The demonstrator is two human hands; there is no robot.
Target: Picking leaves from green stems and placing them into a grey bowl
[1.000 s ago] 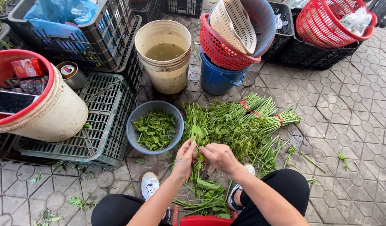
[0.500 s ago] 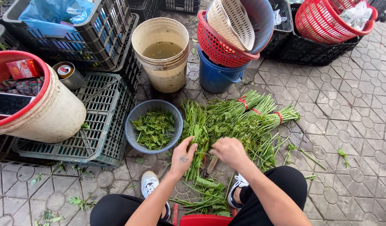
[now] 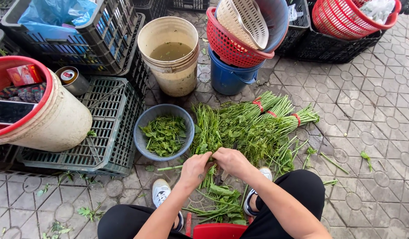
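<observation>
Grey paving stones (image 3: 373, 132) in an interlocking pattern make the ground under us, with small green scraps lying on them. Nearest to us, between our knees, we see a red stool edge (image 3: 218, 231) and a pile of cut stems (image 3: 220, 203) on the floor between our white shoes (image 3: 160, 192). Above it our left hand (image 3: 194, 168) and our right hand (image 3: 231, 161) meet, both closed on the same green stalk (image 3: 208, 175); the fingers of each grip are curled together around it, and the two hands touch one another. Just beyond the hands lie the bundles of leafy greens (image 3: 257, 124), tied with red bands and spread flat on the paving. Left of them, just beside, stands a grey-blue bowl (image 3: 144, 132) with picked leaves inside. Further left a green crate (image 3: 102, 128) lies upside down, and a pale tub with a red rim (image 3: 58, 119) rests on it. Farther away we see a cream bucket (image 3: 169, 75) with cloudy water, then a blue bucket (image 3: 226, 77) which carries a stack of red, blue and cream baskets (image 3: 249, 26). Black crates (image 3: 98, 35) stand at the far side.
</observation>
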